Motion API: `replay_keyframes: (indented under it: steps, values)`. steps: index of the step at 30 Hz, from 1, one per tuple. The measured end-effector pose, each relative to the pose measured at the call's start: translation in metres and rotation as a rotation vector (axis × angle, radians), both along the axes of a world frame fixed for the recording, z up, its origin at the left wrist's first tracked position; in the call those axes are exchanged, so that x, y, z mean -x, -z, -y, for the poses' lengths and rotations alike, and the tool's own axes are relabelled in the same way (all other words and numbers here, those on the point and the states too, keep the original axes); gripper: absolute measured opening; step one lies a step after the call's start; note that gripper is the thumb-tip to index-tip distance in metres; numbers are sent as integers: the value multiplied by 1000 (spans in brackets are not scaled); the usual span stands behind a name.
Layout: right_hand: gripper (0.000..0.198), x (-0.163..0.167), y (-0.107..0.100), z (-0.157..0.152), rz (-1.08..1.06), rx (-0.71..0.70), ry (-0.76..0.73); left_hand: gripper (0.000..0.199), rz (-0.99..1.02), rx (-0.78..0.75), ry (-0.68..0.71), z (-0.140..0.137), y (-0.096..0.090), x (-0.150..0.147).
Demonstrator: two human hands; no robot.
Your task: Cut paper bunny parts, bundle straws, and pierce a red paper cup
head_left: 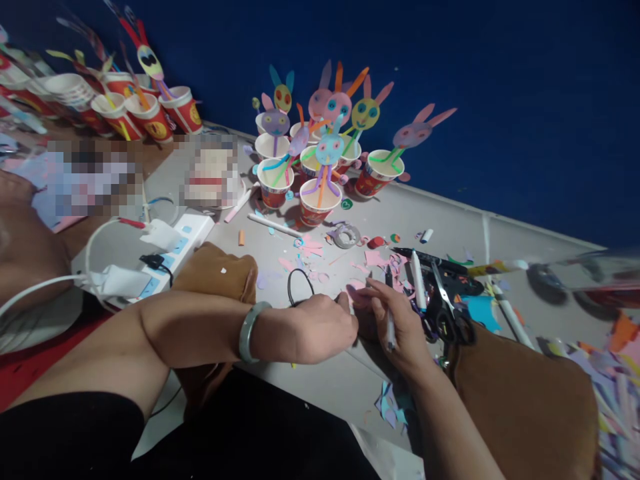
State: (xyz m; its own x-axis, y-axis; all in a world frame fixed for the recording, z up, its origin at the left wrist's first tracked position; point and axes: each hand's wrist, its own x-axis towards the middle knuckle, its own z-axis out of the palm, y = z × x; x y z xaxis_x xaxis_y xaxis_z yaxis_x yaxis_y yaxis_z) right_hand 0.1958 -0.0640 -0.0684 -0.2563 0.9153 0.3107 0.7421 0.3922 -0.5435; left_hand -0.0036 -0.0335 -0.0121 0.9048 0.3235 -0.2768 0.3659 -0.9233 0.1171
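My left hand (320, 329), with a pale green bangle (247, 333) on its wrist, has its fingers curled and closed near my right hand. What they grip is mostly hidden. A small pink paper piece (354, 291) shows at the fingertips of both hands; which hand grips it I cannot tell. A slim marker (391, 327) with a dark end lies across the closed fingers of my right hand (400, 323). Pink paper scraps (375, 259) lie just beyond the hands. Black-handled scissors (447, 310) and a white marker (418, 280) rest right of my right hand.
Paper cups with rabbit-faced figures (320, 200) stand by the blue wall. A roll of tape (346, 235) lies before them. To the left are a power strip (177, 250) with cables and a brown pouch (215, 270). Another brown bag (525, 400) sits right. A person's arm (30, 247) shows far left.
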Motion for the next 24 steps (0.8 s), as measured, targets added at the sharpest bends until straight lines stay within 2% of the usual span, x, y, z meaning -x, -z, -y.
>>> replay_keyframes:
  steps: [6,12,18,24]
  values:
    - [31,1,-1,-1,2,-21,-7,27,-9,42,1,-1,-5,0]
    - [25,0,-1,0,-10,-69,71,28,-37,51,-14,-1,-7,0]
    - [24,0,0,-2,27,-56,-11,26,-7,39,-19,0,-4,0]
    - [23,0,0,-3,46,-82,-30,29,-3,38,-18,1,-3,0]
